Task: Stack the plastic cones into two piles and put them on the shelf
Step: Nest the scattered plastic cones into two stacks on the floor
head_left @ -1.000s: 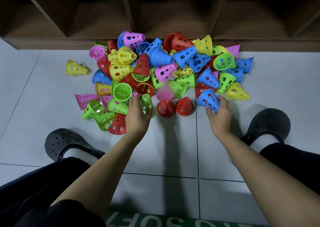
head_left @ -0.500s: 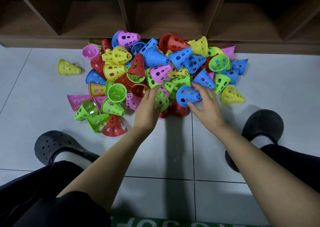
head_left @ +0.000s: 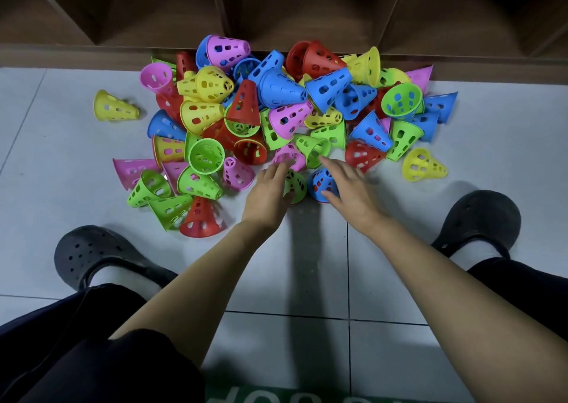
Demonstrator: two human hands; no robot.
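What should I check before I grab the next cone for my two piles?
1. Hands free: the left hand and right hand have straight fingers and grip nothing. Ok.
2. Two piles begun: a green cone and a blue cone stand between the hands, with red showing through the blue one's holes. Ok.
3. Next cone near: a pink cone lies just beyond the left hand. Ok.
4. Shelf ready: its bays show bare boards. Ok.
5. Cones all stacked: most lie loose in the heap. Not ok.
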